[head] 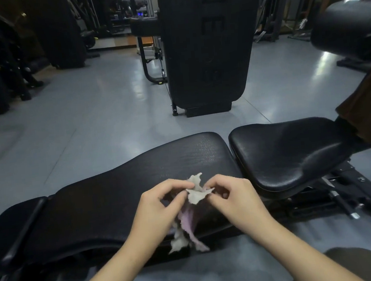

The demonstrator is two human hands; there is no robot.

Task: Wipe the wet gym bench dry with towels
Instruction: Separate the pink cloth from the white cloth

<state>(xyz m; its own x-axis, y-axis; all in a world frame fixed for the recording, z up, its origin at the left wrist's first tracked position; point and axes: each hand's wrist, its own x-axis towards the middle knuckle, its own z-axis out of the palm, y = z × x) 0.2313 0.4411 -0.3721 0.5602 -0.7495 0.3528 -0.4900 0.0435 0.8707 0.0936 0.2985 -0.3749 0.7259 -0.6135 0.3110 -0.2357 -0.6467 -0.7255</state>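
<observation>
Both hands (194, 204) pinching towel (196, 192), machine lettering perhaps "E" (212, 25)

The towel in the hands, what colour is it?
The towel is pale grey-white with a light pink-purple side; the head view shows it.

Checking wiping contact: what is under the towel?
The towel, pinched by both hands, hangs above the bench's long black pad. Pad surface behind cloth and hands is hidden.

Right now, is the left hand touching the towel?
Touching. The head view shows the left hand pinching the towel at its upper edge, while the right hand pinches it from the other side, above the bench.
</observation>
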